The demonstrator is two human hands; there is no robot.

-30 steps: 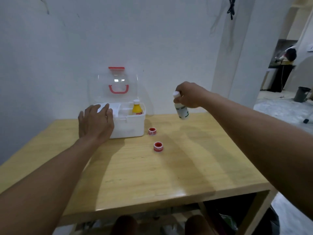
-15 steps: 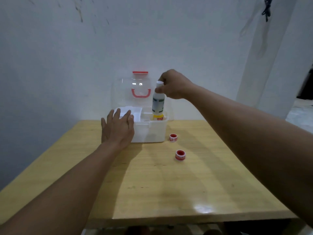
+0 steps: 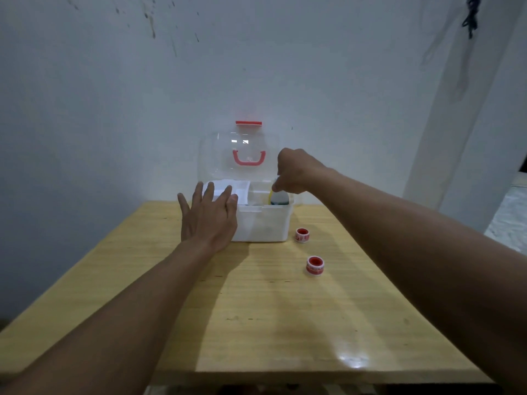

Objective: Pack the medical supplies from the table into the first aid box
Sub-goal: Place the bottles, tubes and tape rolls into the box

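Right hand (image 3: pixel 296 172) pinches white bottle (image 3: pixel 280 198) inside box (image 3: pixel 263 223) (lid up); left hand (image 3: pixel 209 218) flat.

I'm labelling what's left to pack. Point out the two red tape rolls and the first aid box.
far tape roll (image 3: pixel 302 234), head view, on its red top.
near tape roll (image 3: pixel 315 264), head view, on its red top.
first aid box (image 3: pixel 262 225), head view, on its white front wall.
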